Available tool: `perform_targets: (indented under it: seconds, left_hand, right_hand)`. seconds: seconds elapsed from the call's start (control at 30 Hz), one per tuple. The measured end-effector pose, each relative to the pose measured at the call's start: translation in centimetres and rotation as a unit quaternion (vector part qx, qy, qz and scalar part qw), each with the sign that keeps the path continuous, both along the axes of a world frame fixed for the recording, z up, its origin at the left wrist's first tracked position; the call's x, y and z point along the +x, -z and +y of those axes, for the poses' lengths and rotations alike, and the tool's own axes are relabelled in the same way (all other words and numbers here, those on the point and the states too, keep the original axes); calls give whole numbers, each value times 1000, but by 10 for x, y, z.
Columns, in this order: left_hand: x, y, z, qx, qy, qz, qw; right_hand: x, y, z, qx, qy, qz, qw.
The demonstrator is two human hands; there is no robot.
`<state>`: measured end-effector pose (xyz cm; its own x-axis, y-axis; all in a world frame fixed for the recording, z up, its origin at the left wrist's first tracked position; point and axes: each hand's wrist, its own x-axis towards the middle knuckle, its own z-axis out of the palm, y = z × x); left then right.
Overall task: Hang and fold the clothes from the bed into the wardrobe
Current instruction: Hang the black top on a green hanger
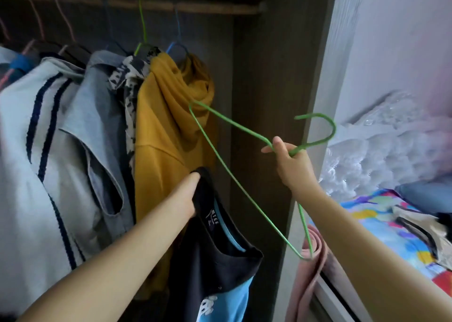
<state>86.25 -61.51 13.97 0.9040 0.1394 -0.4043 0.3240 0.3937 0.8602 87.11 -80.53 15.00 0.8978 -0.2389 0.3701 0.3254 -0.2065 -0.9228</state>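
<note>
Head view: left hand (188, 199) grips collar of black-and-blue T-shirt (215, 260), held up before open wardrobe (259, 82). Right hand (291, 160) clenched round neck of green wire hanger (220, 155), hanger bare, tilted, apart from shirt. Mustard hoodie (168, 135) hangs at rail's right end. Bed (396, 226) at right, more clothes on it.

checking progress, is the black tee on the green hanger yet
Not yet. The left hand grips the black tee by its collar; the green hanger in the right hand is bare.
</note>
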Motion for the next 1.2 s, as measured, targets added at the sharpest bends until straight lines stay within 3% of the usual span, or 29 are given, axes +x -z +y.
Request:
perform_targets:
  seconds: [0.1,0.23,0.37,0.53,0.67,0.87,1.0,1.1,1.17,1.2]
  left_hand:
    - [-22,24,0,21,-16,55,998]
    - [-47,35,-6,10,-16,60,998]
    - [-75,27,-23,11,2,62,998]
    - [-92,2,-43,67,80,17,994]
    - [-79,-14,-12,124,52,-40,990]
    - [-75,16,27,272,1,-24,962]
    - [-78,30,27,425,56,-25,903]
    - [-87,20,13,581,108,-75,803]
    - [-100,10,-3,670,147,-95,721]
    - [-106,8,-14,690,162,-112,696]
  right_hand:
    - [-51,-7,-10,149,-27,-62,987]
    - [-105,-24,-28,332,-98,-107,932]
    - [-140,-16,-41,390,-153,-99,903]
    - [-157,37,-32,317,-180,-57,929]
    - [-166,69,-51,128,-160,55,977]
    - [-196,40,-74,-162,-187,200,948]
    - [-213,18,-81,-318,-170,265,894]
    - [-224,17,-83,-404,-129,295,856]
    - [-225,6,-85,-353,-107,290,883]
    - [-222,2,-85,-325,-97,275,899]
